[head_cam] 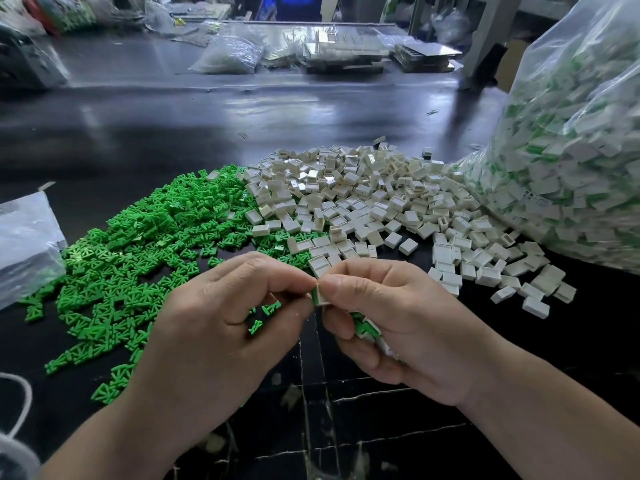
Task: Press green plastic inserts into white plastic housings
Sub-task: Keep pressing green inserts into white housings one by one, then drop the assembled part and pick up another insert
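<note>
Both hands meet above the counter's [346,403] near edge. The left hand [221,320] and right hand [398,327] each keep a narrow grip, thumb and forefinger pinching one white housing [323,295] with a green insert [314,293] on its left face, likely so they can push against each other. The right's curled lower fingers cup finished pieces [365,329]. The insert heap [138,244] and housing heap [363,202] lie just beyond, within reach.

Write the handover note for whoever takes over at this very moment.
Left hand: pinches the held housing, a green insert at its edge.
Right hand: pinches the same housing; filled pieces tucked in its palm.
Table: green inserts left, white housings centre, bag of filled pieces right.
Done: many, judging by the bag.
Left: seat this insert, then work through both piles.
</note>
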{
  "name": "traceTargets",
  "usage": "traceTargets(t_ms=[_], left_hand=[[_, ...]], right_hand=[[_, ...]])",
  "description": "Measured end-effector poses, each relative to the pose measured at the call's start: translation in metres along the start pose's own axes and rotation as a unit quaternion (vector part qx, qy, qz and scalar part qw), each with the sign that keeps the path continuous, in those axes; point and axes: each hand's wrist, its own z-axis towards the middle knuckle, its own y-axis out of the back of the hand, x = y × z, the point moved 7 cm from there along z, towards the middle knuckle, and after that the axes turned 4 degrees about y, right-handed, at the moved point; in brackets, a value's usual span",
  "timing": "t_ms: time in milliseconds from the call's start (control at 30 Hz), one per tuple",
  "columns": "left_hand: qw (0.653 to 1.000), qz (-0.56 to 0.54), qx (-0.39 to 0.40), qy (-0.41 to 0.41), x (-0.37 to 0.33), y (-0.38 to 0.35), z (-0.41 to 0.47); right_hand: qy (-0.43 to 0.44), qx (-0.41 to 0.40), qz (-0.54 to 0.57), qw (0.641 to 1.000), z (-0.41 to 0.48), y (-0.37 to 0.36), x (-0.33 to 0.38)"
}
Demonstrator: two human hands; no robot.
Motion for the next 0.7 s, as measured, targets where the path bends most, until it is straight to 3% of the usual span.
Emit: traceTargets(t_ms=[367, 600, 700], left_hand=[[0.99, 0.13, 0.02, -0.055, -0.005, -0.002, -0.002], [0.99, 0.139, 0.018, -0.031, -0.003, -0.001, -0.001], [0.995, 0.095, 0.011, 0.029, 0.0, 0.004, 0.0]], right_hand=[[-0.048, -0.035, -0.06, 0.996, -0.002, 0.0, -0.009], [-0.06, -0.033, -0.045, 0.997, -0.003, -0.002, -0.008], [-0.047, -0.043, -0.042, 0.997, -0.002, 0.0, -0.006]])
